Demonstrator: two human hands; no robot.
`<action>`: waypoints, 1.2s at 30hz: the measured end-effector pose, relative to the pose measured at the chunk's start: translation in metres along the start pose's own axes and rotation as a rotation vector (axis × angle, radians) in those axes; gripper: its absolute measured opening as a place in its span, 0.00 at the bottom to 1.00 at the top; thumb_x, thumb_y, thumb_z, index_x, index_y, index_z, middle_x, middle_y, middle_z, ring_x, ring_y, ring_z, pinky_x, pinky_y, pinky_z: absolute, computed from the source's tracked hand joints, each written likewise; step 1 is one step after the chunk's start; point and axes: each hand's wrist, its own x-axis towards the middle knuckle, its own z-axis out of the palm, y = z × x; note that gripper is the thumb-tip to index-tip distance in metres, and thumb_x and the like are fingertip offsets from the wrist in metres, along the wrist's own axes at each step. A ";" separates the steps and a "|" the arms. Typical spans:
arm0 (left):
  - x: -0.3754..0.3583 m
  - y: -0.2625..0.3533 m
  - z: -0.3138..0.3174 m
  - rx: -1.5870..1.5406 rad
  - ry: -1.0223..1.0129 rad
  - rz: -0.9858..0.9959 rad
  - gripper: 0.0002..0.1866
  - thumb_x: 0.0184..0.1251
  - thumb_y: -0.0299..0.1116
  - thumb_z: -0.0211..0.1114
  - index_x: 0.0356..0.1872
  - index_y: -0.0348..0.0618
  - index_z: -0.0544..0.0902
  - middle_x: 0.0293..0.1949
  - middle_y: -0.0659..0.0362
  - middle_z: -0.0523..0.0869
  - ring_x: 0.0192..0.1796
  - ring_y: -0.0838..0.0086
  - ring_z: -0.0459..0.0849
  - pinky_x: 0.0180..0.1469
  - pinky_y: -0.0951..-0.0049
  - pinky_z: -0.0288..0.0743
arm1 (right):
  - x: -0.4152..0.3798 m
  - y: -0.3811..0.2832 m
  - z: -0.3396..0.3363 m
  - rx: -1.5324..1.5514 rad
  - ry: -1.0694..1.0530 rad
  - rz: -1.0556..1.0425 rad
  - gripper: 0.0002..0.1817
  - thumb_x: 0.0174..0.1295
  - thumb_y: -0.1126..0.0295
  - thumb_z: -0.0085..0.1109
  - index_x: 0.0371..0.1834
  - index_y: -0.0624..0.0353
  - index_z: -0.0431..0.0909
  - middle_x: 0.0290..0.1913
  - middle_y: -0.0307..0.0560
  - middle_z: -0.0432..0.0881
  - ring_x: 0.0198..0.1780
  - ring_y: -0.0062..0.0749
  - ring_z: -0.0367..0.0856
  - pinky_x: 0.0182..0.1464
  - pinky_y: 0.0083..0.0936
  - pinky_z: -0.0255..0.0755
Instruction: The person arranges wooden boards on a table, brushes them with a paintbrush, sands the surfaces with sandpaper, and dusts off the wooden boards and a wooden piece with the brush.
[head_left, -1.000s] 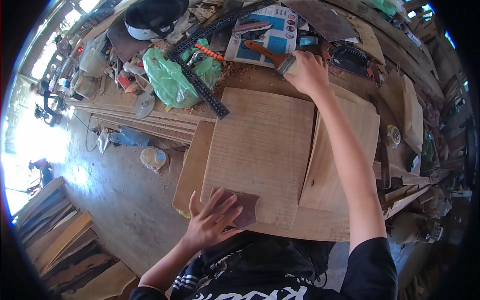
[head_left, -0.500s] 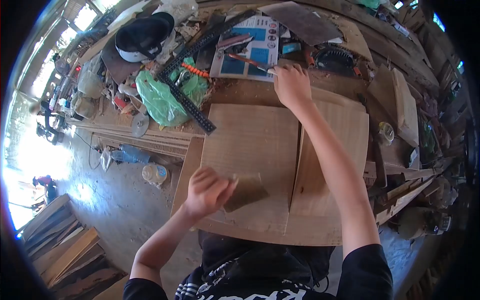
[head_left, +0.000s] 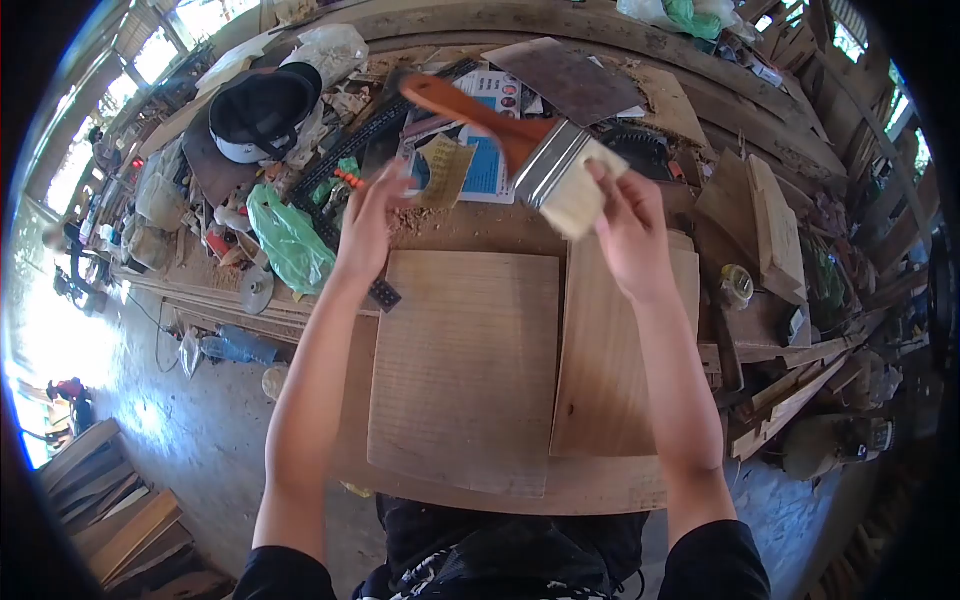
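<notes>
My right hand [head_left: 632, 228] pinches a wide paintbrush [head_left: 555, 160] by its pale bristles. Its orange-brown wooden handle points up and to the left, over the bench. My left hand [head_left: 372, 222] is raised at the bench's near edge with its fingers stretched out, slightly blurred. Just beside those fingertips is a brown piece of sandpaper [head_left: 446, 170], in front of a printed sheet; whether they touch is hard to tell. Below my hands lie two flat wooden boards, a wider left board [head_left: 465, 370] and a narrower right board [head_left: 620, 360], side by side.
A green plastic bag [head_left: 285, 240], a black metal square [head_left: 385, 295] and an upturned cap [head_left: 262, 115] lie on the cluttered bench at left. A dark sheet [head_left: 570, 80] lies at the back. To the right are a tape roll [head_left: 737, 285] and wood offcuts [head_left: 778, 230].
My left hand has gone from the left board up to the bench, and the sandpaper is now there. My right hand has lifted the brush off the bench and drawn it nearer.
</notes>
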 end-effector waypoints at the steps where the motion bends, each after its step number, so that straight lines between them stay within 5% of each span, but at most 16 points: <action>1: -0.016 0.010 -0.001 -0.306 -0.139 -0.141 0.30 0.82 0.50 0.54 0.74 0.40 0.74 0.58 0.46 0.89 0.52 0.62 0.91 0.49 0.56 0.79 | -0.004 -0.007 0.006 0.144 -0.025 0.026 0.18 0.79 0.61 0.59 0.35 0.62 0.85 0.28 0.32 0.80 0.32 0.10 0.74 0.33 0.19 0.68; 4: -0.069 0.035 0.013 -0.761 -0.287 0.038 0.32 0.84 0.52 0.51 0.77 0.40 0.68 0.57 0.46 0.88 0.54 0.67 0.89 0.55 0.63 0.80 | -0.008 0.024 -0.001 0.017 -0.286 0.094 0.14 0.77 0.61 0.63 0.41 0.62 0.88 0.33 0.33 0.84 0.36 0.14 0.77 0.37 0.20 0.71; 8: -0.107 0.027 0.021 -0.433 0.004 -0.136 0.25 0.79 0.46 0.63 0.64 0.35 0.79 0.51 0.51 0.90 0.46 0.71 0.90 0.44 0.74 0.81 | -0.007 0.020 -0.001 -0.425 -0.837 0.224 0.15 0.73 0.60 0.67 0.41 0.63 0.89 0.32 0.38 0.87 0.35 0.18 0.79 0.38 0.24 0.73; 10: -0.115 0.022 0.040 -0.392 0.192 -0.238 0.18 0.75 0.42 0.71 0.47 0.34 0.87 0.40 0.57 0.92 0.39 0.76 0.90 0.39 0.78 0.81 | -0.003 0.027 -0.003 -0.371 -0.744 0.126 0.16 0.72 0.59 0.68 0.40 0.64 0.89 0.32 0.42 0.88 0.35 0.19 0.80 0.38 0.25 0.74; 12: -0.121 0.029 0.062 -0.416 0.122 -0.285 0.16 0.75 0.40 0.71 0.48 0.34 0.88 0.39 0.58 0.91 0.34 0.80 0.88 0.36 0.75 0.82 | 0.000 0.055 -0.006 -0.249 -0.449 -0.010 0.17 0.72 0.60 0.66 0.39 0.66 0.88 0.31 0.47 0.90 0.33 0.22 0.83 0.37 0.25 0.75; 15: -0.124 0.006 0.094 -0.239 0.059 -0.271 0.15 0.74 0.36 0.73 0.50 0.32 0.88 0.38 0.58 0.92 0.32 0.81 0.87 0.33 0.77 0.82 | 0.006 0.075 -0.023 -0.633 0.037 -0.252 0.16 0.74 0.62 0.63 0.36 0.66 0.87 0.30 0.50 0.89 0.29 0.28 0.84 0.37 0.26 0.77; 20: -0.120 -0.005 0.108 -0.113 0.080 -0.298 0.19 0.72 0.35 0.75 0.56 0.32 0.87 0.36 0.62 0.90 0.31 0.83 0.87 0.31 0.82 0.81 | 0.007 0.090 -0.030 -0.524 0.081 -0.181 0.16 0.74 0.63 0.62 0.35 0.68 0.86 0.28 0.55 0.87 0.26 0.36 0.83 0.34 0.31 0.76; 23: -0.117 -0.020 0.085 0.079 0.116 -0.110 0.19 0.72 0.35 0.75 0.56 0.32 0.87 0.33 0.64 0.89 0.33 0.84 0.87 0.31 0.81 0.80 | 0.007 0.094 -0.029 -0.584 0.060 -0.188 0.17 0.74 0.63 0.62 0.33 0.68 0.83 0.25 0.57 0.84 0.24 0.40 0.81 0.32 0.34 0.74; 25: -0.115 0.008 0.055 0.549 0.203 -0.035 0.19 0.71 0.38 0.75 0.55 0.34 0.89 0.34 0.56 0.93 0.38 0.77 0.91 0.35 0.71 0.84 | 0.007 0.095 -0.029 -0.591 0.057 -0.203 0.17 0.73 0.64 0.62 0.31 0.69 0.82 0.24 0.58 0.81 0.24 0.42 0.79 0.32 0.33 0.73; 26: -0.115 -0.004 0.040 0.448 0.337 0.088 0.18 0.71 0.38 0.75 0.55 0.39 0.90 0.33 0.53 0.94 0.39 0.78 0.91 0.35 0.68 0.83 | 0.007 0.096 -0.029 -0.586 0.064 -0.208 0.17 0.73 0.64 0.62 0.30 0.69 0.82 0.24 0.58 0.81 0.24 0.42 0.78 0.32 0.33 0.72; 29: -0.120 0.026 -0.002 0.902 0.374 0.055 0.16 0.72 0.38 0.74 0.51 0.36 0.91 0.35 0.59 0.93 0.33 0.82 0.86 0.33 0.74 0.78 | 0.006 0.096 -0.027 -0.585 0.080 -0.211 0.17 0.73 0.65 0.62 0.29 0.69 0.81 0.23 0.58 0.79 0.23 0.43 0.77 0.30 0.34 0.70; 34: -0.150 0.054 0.055 0.491 0.378 0.079 0.12 0.72 0.34 0.74 0.49 0.38 0.91 0.33 0.56 0.94 0.34 0.76 0.92 0.35 0.71 0.83 | 0.008 0.098 -0.029 -0.620 0.065 -0.210 0.17 0.72 0.65 0.62 0.29 0.68 0.81 0.22 0.56 0.79 0.21 0.41 0.77 0.28 0.34 0.69; 36: -0.165 0.057 0.090 0.413 0.179 0.010 0.13 0.71 0.32 0.74 0.51 0.36 0.90 0.34 0.56 0.93 0.35 0.78 0.91 0.38 0.73 0.84 | 0.006 0.098 -0.027 -0.584 0.089 -0.226 0.17 0.72 0.65 0.63 0.29 0.68 0.81 0.21 0.55 0.79 0.21 0.41 0.76 0.28 0.34 0.69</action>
